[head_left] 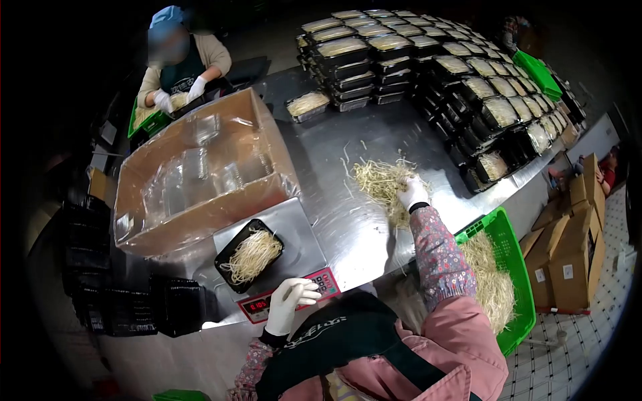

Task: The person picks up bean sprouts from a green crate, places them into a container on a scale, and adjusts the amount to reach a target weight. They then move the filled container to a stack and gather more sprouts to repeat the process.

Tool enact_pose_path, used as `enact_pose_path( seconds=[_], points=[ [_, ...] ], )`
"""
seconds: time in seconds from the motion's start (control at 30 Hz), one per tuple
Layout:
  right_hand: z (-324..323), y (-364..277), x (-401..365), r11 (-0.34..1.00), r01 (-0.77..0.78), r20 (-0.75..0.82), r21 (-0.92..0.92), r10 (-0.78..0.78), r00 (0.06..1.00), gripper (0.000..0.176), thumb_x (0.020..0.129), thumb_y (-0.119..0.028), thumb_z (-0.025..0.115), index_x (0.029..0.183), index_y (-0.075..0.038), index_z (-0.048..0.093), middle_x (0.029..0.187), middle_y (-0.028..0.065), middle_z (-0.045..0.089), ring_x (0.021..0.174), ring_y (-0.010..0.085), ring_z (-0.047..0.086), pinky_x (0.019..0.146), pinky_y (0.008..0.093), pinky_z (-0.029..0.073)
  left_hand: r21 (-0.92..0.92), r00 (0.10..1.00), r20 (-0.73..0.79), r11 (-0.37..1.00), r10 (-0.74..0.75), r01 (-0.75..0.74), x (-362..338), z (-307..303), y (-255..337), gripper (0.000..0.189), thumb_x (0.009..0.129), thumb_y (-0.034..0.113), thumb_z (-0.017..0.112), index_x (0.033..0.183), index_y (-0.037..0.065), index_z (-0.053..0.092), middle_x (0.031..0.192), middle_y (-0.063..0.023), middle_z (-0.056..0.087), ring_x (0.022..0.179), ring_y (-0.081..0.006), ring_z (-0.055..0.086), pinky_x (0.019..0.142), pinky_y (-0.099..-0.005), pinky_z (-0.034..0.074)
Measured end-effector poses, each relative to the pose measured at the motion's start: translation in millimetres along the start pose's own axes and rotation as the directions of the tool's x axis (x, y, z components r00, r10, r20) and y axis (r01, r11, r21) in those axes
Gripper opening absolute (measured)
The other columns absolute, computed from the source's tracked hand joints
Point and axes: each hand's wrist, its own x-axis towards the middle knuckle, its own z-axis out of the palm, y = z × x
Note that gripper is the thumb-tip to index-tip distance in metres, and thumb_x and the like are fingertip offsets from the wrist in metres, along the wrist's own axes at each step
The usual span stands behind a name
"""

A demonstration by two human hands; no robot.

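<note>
My right hand (413, 194), in a white glove, reaches to a loose pile of thin pale sprouts (378, 180) on the metal table. Its fingers close into the strands, partly hidden by them. My left hand (292, 302), also gloved, hovers over the front of the red-panelled scale (328, 283), holding nothing, its fingers loosely bent and apart. On the scale's metal plate sits a black tray (225, 265) filled with sprouts (253, 256). Red digits glow on the scale's display, beside my left hand.
A cardboard box (200, 214) of clear plastic lids stands behind the scale. Stacked black trays (177, 304) are at left; filled packs (391, 43) rise in high stacks at back right. A green crate (515, 267) of sprouts is by my right arm. A co-worker (184, 63) handles a tray opposite.
</note>
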Motion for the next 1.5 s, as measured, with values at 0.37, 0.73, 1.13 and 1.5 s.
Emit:
enact_pose_path(
  seconds=[0.37,0.73,1.13,1.5],
  points=[
    [-38.2,16.4,4.5,0.49,0.214,-0.122,0.845,-0.214,0.969,0.023,0.08,0.0,0.068,0.102,-0.005,0.072,0.109,0.0063,0.067,0.107,0.0181,0.06,0.096,0.0309,0.047,0.169,0.996,0.09,0.986,-0.014,-0.001,156.4,126.7,-36.4,0.045,0.094,0.012,0.061,0.136,0.002,0.047,0.128,-0.016,0.058,0.109,-0.0245,0.063,0.087,-0.0334,0.053],
    [-42.7,75.0,7.9,0.986,-0.049,0.154,0.162,0.024,0.988,0.106,0.066,-0.039,0.087,0.153,-0.015,0.032,0.153,0.029,0.03,0.141,0.0447,0.029,0.116,0.0456,0.03,0.94,0.947,0.267,0.167,0.175,-0.296,268.9,188.2,-91.4,0.125,0.061,0.031,0.088,0.156,0.007,0.01,0.158,-0.027,0.009,0.143,-0.0442,0.023,0.113,-0.047,0.033],
    [-102.2,53.2,56.6,0.376,-0.262,0.382,0.889,-0.292,0.877,0.054,0.075,0.004,0.08,0.125,-0.002,0.059,0.127,0.0071,0.061,0.115,0.0149,0.057,0.097,0.0296,0.051,0.648,0.902,0.26,0.63,0.346,-0.428,311.3,184.3,-3.1,0.048,0.076,0.008,0.075,0.122,0.002,0.063,0.127,-0.014,0.061,0.124,-0.0268,0.054,0.107,-0.0366,0.04],
    [-160.8,15.1,60.3,0.441,0.322,-0.051,0.837,-0.524,0.85,0.042,0.076,-0.005,0.08,0.117,-0.003,0.067,0.123,0.0093,0.059,0.118,0.0206,0.055,0.103,0.033,0.042,0.586,0.827,0.177,0.618,0.534,-0.524,274.3,180.5,59.0,0.022,0.077,-0.006,0.067,0.098,0.001,0.07,0.124,-0.0155,0.063,0.119,-0.0271,0.058,0.099,-0.0343,0.046]
  ],
)
